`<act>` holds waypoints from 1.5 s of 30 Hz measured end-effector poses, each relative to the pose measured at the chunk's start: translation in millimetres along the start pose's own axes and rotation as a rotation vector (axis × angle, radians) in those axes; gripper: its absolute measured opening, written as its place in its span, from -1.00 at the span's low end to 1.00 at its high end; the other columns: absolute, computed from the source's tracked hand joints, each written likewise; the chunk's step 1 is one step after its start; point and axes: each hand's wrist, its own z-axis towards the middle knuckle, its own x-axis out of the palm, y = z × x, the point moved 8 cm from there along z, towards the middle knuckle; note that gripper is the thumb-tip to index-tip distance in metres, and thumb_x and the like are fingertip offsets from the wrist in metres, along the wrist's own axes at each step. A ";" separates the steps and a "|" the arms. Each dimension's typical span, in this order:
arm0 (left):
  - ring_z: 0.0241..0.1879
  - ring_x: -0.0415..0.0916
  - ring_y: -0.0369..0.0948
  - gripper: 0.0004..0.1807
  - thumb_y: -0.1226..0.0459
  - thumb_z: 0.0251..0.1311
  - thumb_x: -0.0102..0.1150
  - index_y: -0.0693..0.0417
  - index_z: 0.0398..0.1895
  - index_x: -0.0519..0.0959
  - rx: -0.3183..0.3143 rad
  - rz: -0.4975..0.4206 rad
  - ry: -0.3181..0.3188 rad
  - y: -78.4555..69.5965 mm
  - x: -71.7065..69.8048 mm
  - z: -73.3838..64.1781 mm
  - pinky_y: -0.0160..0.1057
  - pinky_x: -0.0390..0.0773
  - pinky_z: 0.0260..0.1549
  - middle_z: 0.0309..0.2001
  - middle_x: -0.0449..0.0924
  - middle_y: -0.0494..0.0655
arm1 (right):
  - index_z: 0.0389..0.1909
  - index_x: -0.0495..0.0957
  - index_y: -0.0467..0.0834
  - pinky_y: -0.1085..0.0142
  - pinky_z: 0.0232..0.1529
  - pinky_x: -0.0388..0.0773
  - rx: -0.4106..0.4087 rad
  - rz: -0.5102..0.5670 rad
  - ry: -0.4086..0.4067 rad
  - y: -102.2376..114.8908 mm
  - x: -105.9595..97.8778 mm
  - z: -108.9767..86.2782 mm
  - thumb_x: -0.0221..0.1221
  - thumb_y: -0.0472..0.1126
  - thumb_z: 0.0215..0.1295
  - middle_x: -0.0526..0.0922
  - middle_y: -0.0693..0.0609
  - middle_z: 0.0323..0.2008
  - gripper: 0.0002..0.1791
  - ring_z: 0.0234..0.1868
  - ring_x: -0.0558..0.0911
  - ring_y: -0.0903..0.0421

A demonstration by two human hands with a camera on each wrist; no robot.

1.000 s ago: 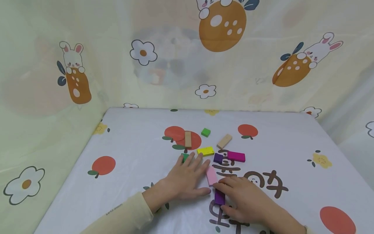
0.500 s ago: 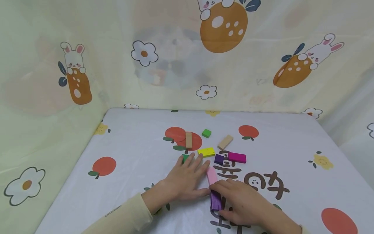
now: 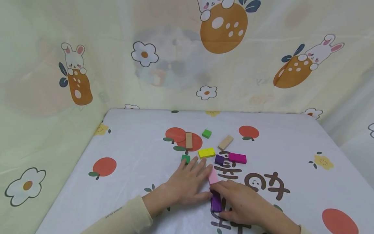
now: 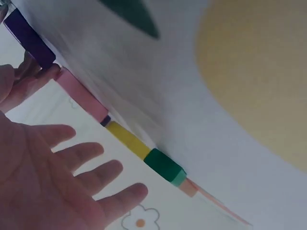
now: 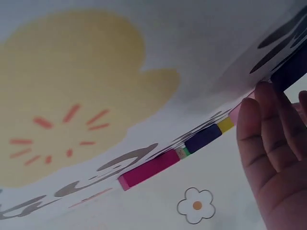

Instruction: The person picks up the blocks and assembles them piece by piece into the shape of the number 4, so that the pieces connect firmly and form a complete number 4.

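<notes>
A purple block [image 3: 216,203] lies flat on the cloth, in line with a pink block [image 3: 213,176]. My right hand [image 3: 243,200] holds the purple block between its thumb at the near end and its fingers at the far end. Palm down and fingers spread, my left hand [image 3: 187,183] lies just left of both blocks. Its thumb tip is right at the purple block's left side, and its index fingertip is beside the pink block [image 4: 84,96]. Beyond its fingertips sits a green block [image 3: 185,159]. Part of the pink block is hidden behind the right fingers.
Behind the hands lie a yellow block [image 3: 206,152], a small dark purple block [image 3: 219,159] and a magenta block [image 3: 237,158]. Farther back are a wooden block [image 3: 189,140], a second wooden block [image 3: 225,142] and a light green block [image 3: 206,133]. A printed curtain [image 3: 163,87] stands behind the table.
My right hand has moved the purple block left, into line with the pink one. My left hand has shifted slightly toward me and right, showing more of the green block.
</notes>
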 end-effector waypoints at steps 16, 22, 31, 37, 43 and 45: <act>0.68 -0.13 -0.15 -0.19 -0.39 0.46 -0.41 -0.36 0.68 0.01 0.282 -0.159 0.133 -33.6 12.0 -38.4 0.20 0.17 0.52 0.68 -0.15 -0.42 | 0.06 0.68 0.04 0.10 0.01 0.71 0.154 0.048 -0.064 -50.5 -22.2 12.7 0.39 -0.08 0.29 0.74 0.19 -0.04 -0.67 -0.05 0.70 0.19; 0.66 -0.06 -0.16 -0.23 -0.36 0.49 -0.41 -0.35 0.66 0.08 0.326 -0.166 0.161 -40.0 13.4 -39.8 0.15 0.24 0.50 0.67 -0.06 -0.41 | 0.25 0.62 0.02 -0.04 0.20 0.63 0.136 0.055 -0.040 -51.2 -15.6 33.3 0.39 -0.03 0.29 0.66 0.05 0.19 -0.50 0.23 0.65 -0.01; 0.64 0.01 -0.18 -0.24 -0.37 0.49 -0.47 -0.38 0.66 0.07 0.349 -0.114 0.156 -41.6 20.0 -39.4 0.08 0.28 0.48 0.66 -0.04 -0.41 | 0.31 0.59 -0.06 -0.13 0.31 0.52 0.085 0.059 0.004 -48.7 -8.2 48.5 0.42 -0.02 0.25 0.66 -0.01 0.26 -0.39 0.32 0.59 -0.12; 0.63 0.03 -0.19 -0.25 -0.37 0.49 -0.43 -0.42 0.65 0.07 0.334 -0.133 0.187 -37.9 20.7 -38.5 0.07 0.26 0.50 0.65 -0.04 -0.43 | 0.32 0.58 -0.05 -0.11 0.31 0.53 0.102 0.063 -0.025 -48.7 -16.3 47.3 0.44 0.00 0.22 0.67 0.02 0.25 -0.36 0.33 0.59 -0.10; 0.64 0.00 -0.19 -0.23 -0.39 0.47 -0.41 -0.43 0.66 0.05 0.325 -0.157 0.216 -35.9 21.1 -38.8 0.10 0.23 0.51 0.66 -0.07 -0.44 | 0.31 0.58 -0.04 -0.06 0.27 0.57 0.119 0.057 -0.049 -48.7 -22.2 43.6 0.43 0.05 0.22 0.69 0.05 0.21 -0.37 0.30 0.61 -0.06; 0.65 0.00 -0.19 -0.23 -0.40 0.46 -0.40 -0.43 0.66 0.05 0.326 -0.161 0.222 -36.5 21.4 -38.9 0.11 0.23 0.51 0.66 -0.07 -0.44 | 0.30 0.59 -0.03 -0.03 0.26 0.58 0.117 0.054 -0.047 -48.1 -21.0 41.7 0.42 0.07 0.23 0.69 0.07 0.19 -0.38 0.29 0.62 -0.02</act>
